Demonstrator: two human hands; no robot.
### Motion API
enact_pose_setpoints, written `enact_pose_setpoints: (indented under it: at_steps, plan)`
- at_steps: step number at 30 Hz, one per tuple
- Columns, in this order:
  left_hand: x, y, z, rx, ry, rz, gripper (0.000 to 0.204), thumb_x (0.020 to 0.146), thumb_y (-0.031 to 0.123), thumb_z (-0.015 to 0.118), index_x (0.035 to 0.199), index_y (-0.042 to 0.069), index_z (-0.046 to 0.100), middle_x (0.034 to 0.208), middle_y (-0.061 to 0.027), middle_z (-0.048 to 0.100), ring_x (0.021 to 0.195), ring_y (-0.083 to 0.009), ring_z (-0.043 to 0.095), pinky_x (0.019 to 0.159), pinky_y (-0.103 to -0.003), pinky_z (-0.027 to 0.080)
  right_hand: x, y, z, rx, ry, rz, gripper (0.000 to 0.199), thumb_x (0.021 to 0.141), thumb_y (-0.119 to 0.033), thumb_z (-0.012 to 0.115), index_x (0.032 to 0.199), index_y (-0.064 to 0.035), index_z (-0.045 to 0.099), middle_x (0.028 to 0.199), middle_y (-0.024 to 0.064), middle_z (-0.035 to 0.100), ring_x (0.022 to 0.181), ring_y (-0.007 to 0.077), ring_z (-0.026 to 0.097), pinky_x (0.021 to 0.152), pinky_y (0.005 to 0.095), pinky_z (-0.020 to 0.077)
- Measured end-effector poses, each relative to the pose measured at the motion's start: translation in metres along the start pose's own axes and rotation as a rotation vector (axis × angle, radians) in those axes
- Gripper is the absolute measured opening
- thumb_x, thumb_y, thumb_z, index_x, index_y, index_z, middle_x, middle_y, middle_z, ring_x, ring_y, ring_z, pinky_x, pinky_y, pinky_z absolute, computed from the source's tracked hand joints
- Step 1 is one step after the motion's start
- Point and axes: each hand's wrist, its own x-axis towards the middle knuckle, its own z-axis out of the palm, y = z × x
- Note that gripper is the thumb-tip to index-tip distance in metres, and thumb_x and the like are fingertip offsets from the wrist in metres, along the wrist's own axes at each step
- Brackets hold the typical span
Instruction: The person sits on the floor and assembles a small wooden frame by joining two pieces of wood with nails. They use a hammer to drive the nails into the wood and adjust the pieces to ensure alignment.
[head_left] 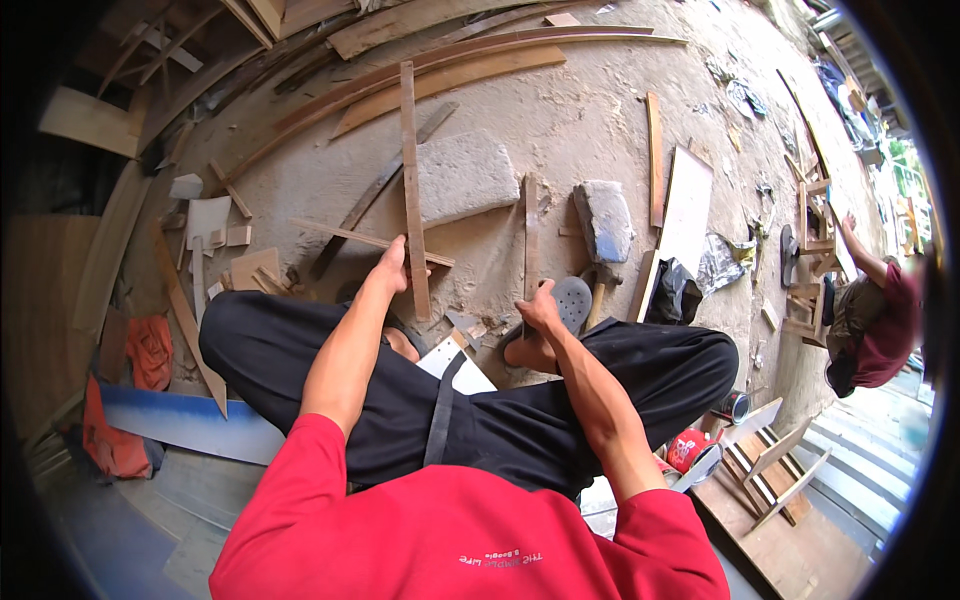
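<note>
My left hand is closed on a long wooden strip that stands out away from me, near its lower end. A thinner wooden strip crosses by the same hand; whether the fingers hold it too is unclear. My right hand grips the near end of a shorter wooden strip, apart from the long one. Between and beyond the strips lies a pale stone block. A second, smaller block sits to the right, with a wooden-handled hammer against its near side.
Long planks lie across the far ground. Wood offcuts are scattered at left, near a blue-edged handsaw-like sheet. A white board and crumpled foil lie right. Another person works beside wooden frames at far right.
</note>
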Motion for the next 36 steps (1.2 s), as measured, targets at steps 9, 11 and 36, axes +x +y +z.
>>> enact_pose_setpoints:
  at_steps: [9, 11, 36]
  plan:
    - [0.013, 0.001, 0.003, 0.030, 0.148, 0.051, 0.053, 0.099, 0.046, 0.027, 0.119, 0.004, 0.053, 0.098, -0.0181, 0.064, 0.079, -0.0350, 0.066, 0.061, -0.046, 0.058, 0.000, -0.004, -0.012, 0.034, 0.060, 0.051, 0.070, 0.082, -0.037, 0.069, 0.126, 0.0049, 0.036, 0.104, 0.0349, 0.062, 0.102, 0.0474, 0.060, 0.090, 0.0465, 0.0473]
    - [0.014, 0.005, 0.008, 0.004, 0.115, 0.139, 0.050, 0.098, 0.042, 0.028, 0.117, 0.004, 0.054, 0.100, -0.0170, 0.063, 0.081, -0.0345, 0.065, 0.062, -0.047, 0.058, 0.009, 0.007, -0.010, -0.014, 0.055, 0.068, 0.066, 0.083, -0.038, 0.070, 0.122, 0.0050, 0.039, 0.098, 0.0318, 0.064, 0.095, 0.0439, 0.065, 0.084, 0.0452, 0.0505]
    - [-0.019, 0.049, 0.038, -0.480, 0.071, 0.342, 0.049, 0.099, 0.038, 0.028, 0.107, -0.002, 0.054, 0.102, -0.0177, 0.063, 0.086, -0.0309, 0.067, 0.077, -0.040, 0.060, 0.013, -0.046, -0.004, 0.387, 0.181, 0.223, 0.048, 0.089, -0.043, 0.065, 0.099, 0.0020, 0.051, 0.067, 0.0102, 0.060, 0.048, 0.0202, 0.060, 0.043, 0.0340, 0.0496]
